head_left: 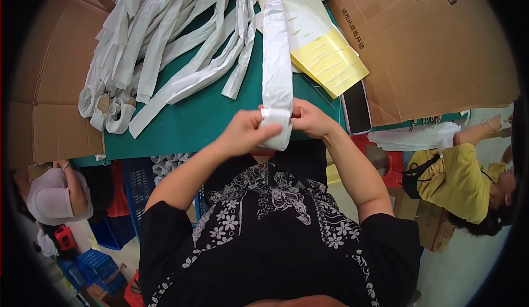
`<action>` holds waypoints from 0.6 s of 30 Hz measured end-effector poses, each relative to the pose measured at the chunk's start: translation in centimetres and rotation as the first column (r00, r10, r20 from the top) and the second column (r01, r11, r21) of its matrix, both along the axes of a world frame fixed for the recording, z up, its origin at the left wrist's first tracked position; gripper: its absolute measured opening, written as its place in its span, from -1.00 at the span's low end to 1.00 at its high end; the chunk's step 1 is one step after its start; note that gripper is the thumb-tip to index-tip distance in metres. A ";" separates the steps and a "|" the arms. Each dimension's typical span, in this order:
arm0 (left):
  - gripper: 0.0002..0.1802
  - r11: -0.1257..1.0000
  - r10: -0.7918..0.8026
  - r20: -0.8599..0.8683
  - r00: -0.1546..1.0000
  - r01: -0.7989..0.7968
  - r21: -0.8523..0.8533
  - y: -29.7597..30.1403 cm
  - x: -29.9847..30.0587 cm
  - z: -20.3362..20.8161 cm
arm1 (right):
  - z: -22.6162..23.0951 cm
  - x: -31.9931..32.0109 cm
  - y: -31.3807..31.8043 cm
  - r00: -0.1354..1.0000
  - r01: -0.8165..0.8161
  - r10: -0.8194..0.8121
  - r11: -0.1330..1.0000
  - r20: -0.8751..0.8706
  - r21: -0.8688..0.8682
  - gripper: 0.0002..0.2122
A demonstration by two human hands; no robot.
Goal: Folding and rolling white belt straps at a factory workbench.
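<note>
A long white strip (277, 59) of thin, creased material runs away from me over the green table (193, 117). Its near end is folded into a flat loop or roll at the table's front edge. My left hand (247, 133) grips the fold from the left, thumb laid across its top. On the other side my right hand (312, 118) pinches the strip's right edge, its fingertips partly behind the material. To the left lies a big heap of similar white strips (160, 48), a few coiled at their ends (118, 115).
Yellow and white printed sheets (330, 59) lie right of the strip, beside a dark-screened phone (356, 107). Cardboard (435, 42) walls both sides of the table. A blue crate (140, 180) with white rolls stands below left. People sit at both sides, one in a yellow shirt (457, 180).
</note>
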State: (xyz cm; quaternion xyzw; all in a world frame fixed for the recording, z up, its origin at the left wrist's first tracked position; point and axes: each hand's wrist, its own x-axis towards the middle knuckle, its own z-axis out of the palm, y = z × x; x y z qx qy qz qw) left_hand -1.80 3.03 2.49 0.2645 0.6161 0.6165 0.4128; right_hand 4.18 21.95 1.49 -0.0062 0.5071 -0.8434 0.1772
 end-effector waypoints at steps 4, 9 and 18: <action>-0.68 0.989 -0.105 0.424 0.900 0.139 -0.051 1.2 -2.9 0.6 | -0.5 -0.1 -0.8 0.992 -0.084 0.103 0.972 -0.075 0.218 -0.63; -0.66 0.988 0.125 0.336 0.934 -0.085 -0.130 1.0 -3.5 -0.4 | -1.9 0.0 -2.2 0.932 0.319 -0.287 0.940 0.220 -0.125 -0.73; -0.52 0.970 0.220 -0.934 0.281 0.033 0.239 -0.2 -0.7 -1.8 | -1.9 0.3 -3.2 0.868 0.355 -0.004 0.704 0.496 -0.615 -0.66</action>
